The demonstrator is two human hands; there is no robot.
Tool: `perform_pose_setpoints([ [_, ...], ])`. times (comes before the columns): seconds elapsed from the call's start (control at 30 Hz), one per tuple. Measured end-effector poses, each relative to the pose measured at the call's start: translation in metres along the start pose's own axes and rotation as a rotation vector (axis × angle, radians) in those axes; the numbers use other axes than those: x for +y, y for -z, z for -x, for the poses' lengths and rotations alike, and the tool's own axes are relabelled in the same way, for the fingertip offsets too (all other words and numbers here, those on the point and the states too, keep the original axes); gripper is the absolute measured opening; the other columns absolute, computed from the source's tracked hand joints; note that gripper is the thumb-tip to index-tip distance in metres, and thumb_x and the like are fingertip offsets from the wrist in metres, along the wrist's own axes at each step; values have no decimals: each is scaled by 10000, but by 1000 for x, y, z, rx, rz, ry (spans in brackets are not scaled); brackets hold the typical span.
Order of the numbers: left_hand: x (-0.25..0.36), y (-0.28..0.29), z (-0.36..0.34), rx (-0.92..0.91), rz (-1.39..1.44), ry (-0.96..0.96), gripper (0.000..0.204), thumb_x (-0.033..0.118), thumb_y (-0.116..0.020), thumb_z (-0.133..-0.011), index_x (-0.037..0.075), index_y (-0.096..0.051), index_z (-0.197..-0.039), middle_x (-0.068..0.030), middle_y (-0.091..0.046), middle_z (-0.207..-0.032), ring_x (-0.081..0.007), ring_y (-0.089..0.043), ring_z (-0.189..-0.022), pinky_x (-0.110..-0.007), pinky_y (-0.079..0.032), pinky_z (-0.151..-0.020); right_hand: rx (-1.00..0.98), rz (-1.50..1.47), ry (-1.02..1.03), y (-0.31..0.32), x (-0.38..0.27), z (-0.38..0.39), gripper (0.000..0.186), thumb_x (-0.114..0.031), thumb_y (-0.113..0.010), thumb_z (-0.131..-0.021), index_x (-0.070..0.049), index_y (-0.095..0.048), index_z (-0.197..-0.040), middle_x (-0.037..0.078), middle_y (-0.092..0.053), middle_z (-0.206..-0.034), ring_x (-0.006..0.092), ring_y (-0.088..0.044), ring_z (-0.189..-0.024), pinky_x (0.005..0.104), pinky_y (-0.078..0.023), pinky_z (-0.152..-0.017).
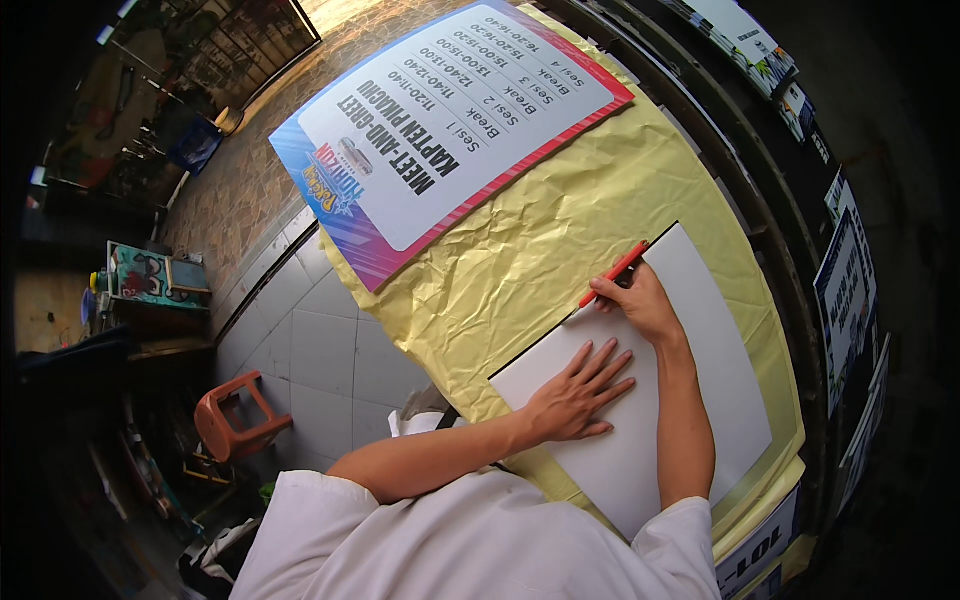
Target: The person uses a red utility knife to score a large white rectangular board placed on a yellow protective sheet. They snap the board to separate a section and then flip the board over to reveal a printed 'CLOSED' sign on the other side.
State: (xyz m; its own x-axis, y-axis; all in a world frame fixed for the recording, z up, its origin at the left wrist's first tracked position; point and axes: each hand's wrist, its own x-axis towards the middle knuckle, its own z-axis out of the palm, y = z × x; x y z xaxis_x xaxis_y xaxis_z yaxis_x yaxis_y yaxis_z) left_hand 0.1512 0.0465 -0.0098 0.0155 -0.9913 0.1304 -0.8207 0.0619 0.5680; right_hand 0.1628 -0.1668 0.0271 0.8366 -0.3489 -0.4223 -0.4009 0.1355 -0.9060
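Note:
A large white board (705, 400) with a dark upper-left edge lies on crumpled yellow paper (520, 260). My left hand (575, 400) rests flat on the board's left part, fingers spread, holding nothing. My right hand (635, 305) is closed on a slim red pen-like tool (625, 260) at the board's dark edge, above and right of my left hand. The tool lies slanted along that edge, and its exact kind is hard to tell.
A printed sign with a pink-and-blue border (450, 130) lies on the yellow paper beyond the board. An orange plastic stool (225, 425) stands on the tiled floor (320, 340) at left. Printed panels (845, 290) line the dark right side. A painted cabinet (140, 275) is at far left.

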Motion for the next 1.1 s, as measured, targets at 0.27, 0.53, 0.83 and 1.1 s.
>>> perform_pose_setpoints([
  [0.27, 2, 4, -3, -23, 1, 12, 784, 598, -519, -989, 186, -340, -1632, -146, -200, -1725, -393, -132, -1601, -604, -156, -1272, -2, 41, 13, 22, -9, -12, 234, -172, -811, -923, -13, -644, -962, 68, -713, -805, 119, -662, -672, 277, -541, -635],
  [0.53, 3, 6, -4, -51, -7, 29, 772, 603, -504, -1001, 195, -338, -1636, -141, -205, -1725, -394, -137, -1599, -604, -160, -1270, 40, 69, 46, 43, -12, -17, 228, -179, -808, -927, -17, -648, -947, 63, -709, -795, 121, -664, -669, 267, -539, -636],
  [0.83, 4, 8, -6, -64, -24, 33, 767, 614, -458, -1015, 165, -357, -1628, -150, -222, -1721, -385, -166, -1596, -579, -165, -1277, 89, 103, 65, 72, -13, -31, 231, -173, -805, -925, -10, -646, -964, 66, -718, -800, 116, -656, -669, 270, -535, -644],
  [1.1, 5, 8, -8, -100, -13, 56, 782, 627, -513, -996, 226, -331, -1641, -141, -202, -1727, -395, -159, -1594, -606, -188, -1261, 113, 57, 58, 102, -15, -44, 201, -137, -785, -933, -14, -630, -970, 65, -706, -796, 122, -654, -661, 271, -534, -626],
])
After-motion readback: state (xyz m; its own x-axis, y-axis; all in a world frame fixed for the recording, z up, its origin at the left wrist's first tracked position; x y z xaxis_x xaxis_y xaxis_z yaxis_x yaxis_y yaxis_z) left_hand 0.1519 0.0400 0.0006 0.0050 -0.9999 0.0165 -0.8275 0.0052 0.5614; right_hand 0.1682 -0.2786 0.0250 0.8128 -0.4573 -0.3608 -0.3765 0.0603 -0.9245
